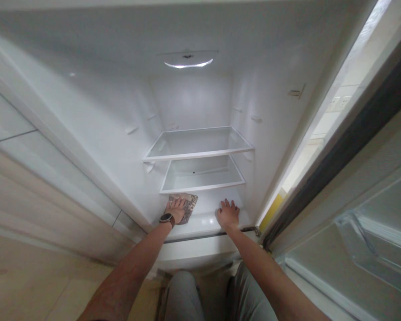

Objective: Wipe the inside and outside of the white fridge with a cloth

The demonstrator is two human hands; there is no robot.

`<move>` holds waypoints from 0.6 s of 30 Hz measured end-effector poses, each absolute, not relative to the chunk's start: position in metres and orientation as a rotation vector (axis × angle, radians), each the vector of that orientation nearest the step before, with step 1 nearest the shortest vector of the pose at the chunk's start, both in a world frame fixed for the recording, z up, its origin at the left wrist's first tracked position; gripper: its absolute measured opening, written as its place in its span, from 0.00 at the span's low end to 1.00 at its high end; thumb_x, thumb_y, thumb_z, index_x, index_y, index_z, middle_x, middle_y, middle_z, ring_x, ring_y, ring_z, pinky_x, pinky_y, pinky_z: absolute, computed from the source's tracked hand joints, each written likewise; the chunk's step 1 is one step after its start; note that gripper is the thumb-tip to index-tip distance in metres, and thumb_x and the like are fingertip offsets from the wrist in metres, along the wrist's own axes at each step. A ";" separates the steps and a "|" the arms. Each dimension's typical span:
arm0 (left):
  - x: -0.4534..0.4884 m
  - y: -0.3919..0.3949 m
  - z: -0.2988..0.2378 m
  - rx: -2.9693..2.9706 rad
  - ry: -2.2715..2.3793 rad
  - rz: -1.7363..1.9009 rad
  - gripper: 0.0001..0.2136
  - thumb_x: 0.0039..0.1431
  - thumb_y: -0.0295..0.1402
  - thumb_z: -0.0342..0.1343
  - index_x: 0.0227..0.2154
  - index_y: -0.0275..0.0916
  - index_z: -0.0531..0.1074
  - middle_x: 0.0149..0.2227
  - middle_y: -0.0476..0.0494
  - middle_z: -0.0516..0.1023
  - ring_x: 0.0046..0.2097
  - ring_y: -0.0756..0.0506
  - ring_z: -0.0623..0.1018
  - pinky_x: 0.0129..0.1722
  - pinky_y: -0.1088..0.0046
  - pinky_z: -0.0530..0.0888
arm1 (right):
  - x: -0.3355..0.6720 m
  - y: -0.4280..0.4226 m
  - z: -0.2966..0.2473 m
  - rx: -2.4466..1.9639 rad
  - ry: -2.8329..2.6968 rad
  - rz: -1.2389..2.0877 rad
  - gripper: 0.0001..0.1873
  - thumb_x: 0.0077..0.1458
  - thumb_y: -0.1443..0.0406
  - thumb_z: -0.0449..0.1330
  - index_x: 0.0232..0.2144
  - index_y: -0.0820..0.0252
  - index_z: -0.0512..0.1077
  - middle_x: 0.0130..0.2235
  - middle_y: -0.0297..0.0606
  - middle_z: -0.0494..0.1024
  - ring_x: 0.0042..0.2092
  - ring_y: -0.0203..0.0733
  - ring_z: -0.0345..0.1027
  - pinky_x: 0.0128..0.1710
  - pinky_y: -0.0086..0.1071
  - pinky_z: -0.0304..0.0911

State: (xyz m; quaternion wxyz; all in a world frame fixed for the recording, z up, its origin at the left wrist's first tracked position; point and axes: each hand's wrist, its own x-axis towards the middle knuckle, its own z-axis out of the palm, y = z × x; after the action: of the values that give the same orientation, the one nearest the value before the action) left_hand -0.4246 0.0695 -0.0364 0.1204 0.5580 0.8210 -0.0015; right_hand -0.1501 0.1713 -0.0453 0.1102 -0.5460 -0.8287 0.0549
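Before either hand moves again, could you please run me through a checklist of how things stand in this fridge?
1. Cloth under the left hand: ok, the palm lies flat on it.
2. Right hand holds nothing: ok, it lies flat on the bottom shelf.
3. Top shelf sits level: ok.
4. Door swung wide to the right: ok.
5. Lamp in the ceiling lit: cannot tell, only a bright arc shows.
6. Bottom shelf dry: cannot tell, only a gloss shows.
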 end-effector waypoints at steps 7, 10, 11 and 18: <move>-0.377 0.042 -0.032 1.676 2.525 0.002 0.36 0.66 0.41 0.50 0.72 0.26 0.57 0.72 0.20 0.56 0.74 0.23 0.53 0.72 0.42 0.45 | -0.149 0.169 -0.041 -1.604 -2.438 0.167 0.26 0.66 0.60 0.50 0.64 0.55 0.70 0.71 0.44 0.63 0.71 0.61 0.49 0.64 0.56 0.51; -0.367 0.016 -0.025 1.789 2.485 0.065 0.39 0.62 0.48 0.57 0.71 0.30 0.60 0.73 0.26 0.57 0.74 0.23 0.53 0.73 0.47 0.48 | -0.149 0.169 -0.041 -1.597 -2.443 0.160 0.27 0.66 0.60 0.50 0.63 0.55 0.71 0.71 0.44 0.63 0.70 0.62 0.49 0.64 0.57 0.52; -0.367 0.008 -0.022 1.830 2.438 0.079 0.42 0.59 0.48 0.61 0.71 0.31 0.60 0.73 0.27 0.57 0.74 0.24 0.53 0.73 0.49 0.49 | -0.149 0.169 -0.041 -1.597 -2.442 0.160 0.27 0.65 0.60 0.50 0.63 0.55 0.71 0.71 0.44 0.63 0.70 0.62 0.49 0.64 0.57 0.52; -0.381 -0.012 -0.010 1.804 2.167 0.319 0.38 0.56 0.32 0.60 0.71 0.34 0.61 0.72 0.34 0.61 0.73 0.36 0.60 0.74 0.59 0.55 | -0.149 0.168 -0.038 -1.599 -2.453 0.175 0.27 0.66 0.60 0.49 0.64 0.56 0.70 0.71 0.46 0.62 0.71 0.62 0.48 0.64 0.56 0.50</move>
State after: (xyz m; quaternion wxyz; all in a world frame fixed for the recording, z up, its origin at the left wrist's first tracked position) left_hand -0.3805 -0.0119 -0.0100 0.1513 0.6285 0.7548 0.1110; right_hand -0.1487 0.1684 -0.0379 0.1040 -0.5420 -0.8318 0.0594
